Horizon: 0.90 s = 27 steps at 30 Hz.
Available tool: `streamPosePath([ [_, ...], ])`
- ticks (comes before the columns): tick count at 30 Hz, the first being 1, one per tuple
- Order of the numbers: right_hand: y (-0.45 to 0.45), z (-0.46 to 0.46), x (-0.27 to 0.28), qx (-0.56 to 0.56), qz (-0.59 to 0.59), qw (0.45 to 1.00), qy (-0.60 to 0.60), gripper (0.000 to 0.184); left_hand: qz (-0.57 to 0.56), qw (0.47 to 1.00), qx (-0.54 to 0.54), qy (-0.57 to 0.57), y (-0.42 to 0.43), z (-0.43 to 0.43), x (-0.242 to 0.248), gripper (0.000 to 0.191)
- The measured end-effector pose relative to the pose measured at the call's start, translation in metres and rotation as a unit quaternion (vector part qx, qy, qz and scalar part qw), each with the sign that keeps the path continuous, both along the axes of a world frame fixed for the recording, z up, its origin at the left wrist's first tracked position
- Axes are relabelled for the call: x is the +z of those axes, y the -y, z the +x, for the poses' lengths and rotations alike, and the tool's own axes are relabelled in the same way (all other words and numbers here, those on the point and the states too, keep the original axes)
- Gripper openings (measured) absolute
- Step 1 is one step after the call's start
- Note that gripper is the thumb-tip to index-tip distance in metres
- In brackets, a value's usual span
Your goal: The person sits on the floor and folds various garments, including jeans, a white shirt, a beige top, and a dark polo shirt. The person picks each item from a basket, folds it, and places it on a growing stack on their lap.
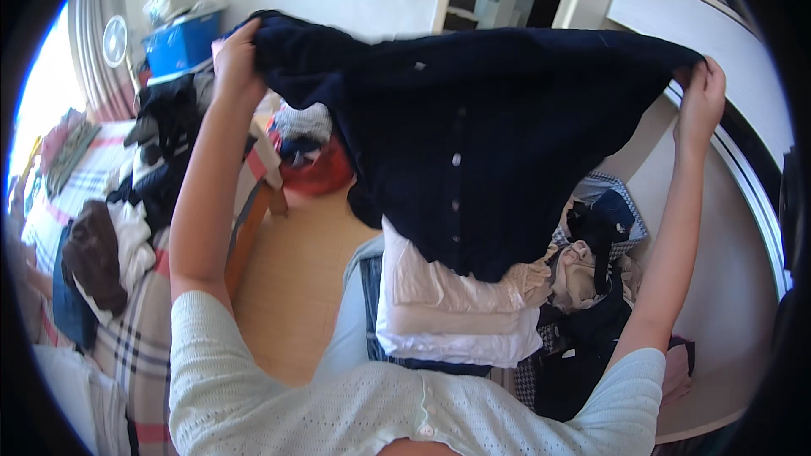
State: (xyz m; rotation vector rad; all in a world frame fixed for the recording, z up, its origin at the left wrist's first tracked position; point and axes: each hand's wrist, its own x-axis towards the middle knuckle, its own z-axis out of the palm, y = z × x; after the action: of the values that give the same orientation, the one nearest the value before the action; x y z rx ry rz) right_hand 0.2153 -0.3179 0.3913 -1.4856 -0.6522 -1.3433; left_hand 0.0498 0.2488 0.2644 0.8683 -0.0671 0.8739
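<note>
A dark navy buttoned garment (456, 120) hangs spread out between my two raised hands. My left hand (241, 60) grips its bunched upper left part, and my right hand (702, 92) pinches the upper right end. White buttons run down the front, with the lower edge drooping. Just below it, a stack of folded white and cream clothes (456, 323) lies before me, partly covered by the hanging cloth. Darker folded fabric shows at the bottom of that stack.
On the left, loose clothes (95, 253) lie on a plaid-covered bed (146, 323). A red container (320, 168) with clothes stands beyond its wooden edge. At right, a houndstooth-patterned fabric bin (633, 215) and piled garments (576, 329) sit by the stack. A blue bin (184, 44) is at back left.
</note>
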Motion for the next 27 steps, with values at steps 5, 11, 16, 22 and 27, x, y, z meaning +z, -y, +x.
streamPosePath([
  [5, 0.103, -0.010, -0.046, 0.073, 0.079, 0.991, 0.074, 0.031, 0.017, 0.987, -0.097, 0.129, -0.049, -0.044, -0.014, 0.025],
  [11, 0.128, -0.101, -0.198, 0.003, 0.010, 0.995, -0.095, 0.023, -0.037, 0.986, -0.036, -0.157, -0.011, -0.137, -0.139, 0.020],
  [16, 0.121, -0.137, -0.305, -0.064, -0.099, 0.933, -0.341, 0.019, -0.133, 0.919, -0.118, -0.353, 0.039, -0.199, -0.259, 0.032],
  [22, 0.053, -0.191, -0.351, 0.002, -0.248, 0.875, -0.415, 0.046, -0.009, 0.940, -0.103, -0.324, 0.157, -0.202, -0.296, 0.091],
  [27, 0.027, -0.226, -0.357, 0.028, -0.325, 0.883, -0.338, 0.052, 0.519, 0.785, -0.078, -0.328, 0.181, -0.198, -0.301, 0.083],
])
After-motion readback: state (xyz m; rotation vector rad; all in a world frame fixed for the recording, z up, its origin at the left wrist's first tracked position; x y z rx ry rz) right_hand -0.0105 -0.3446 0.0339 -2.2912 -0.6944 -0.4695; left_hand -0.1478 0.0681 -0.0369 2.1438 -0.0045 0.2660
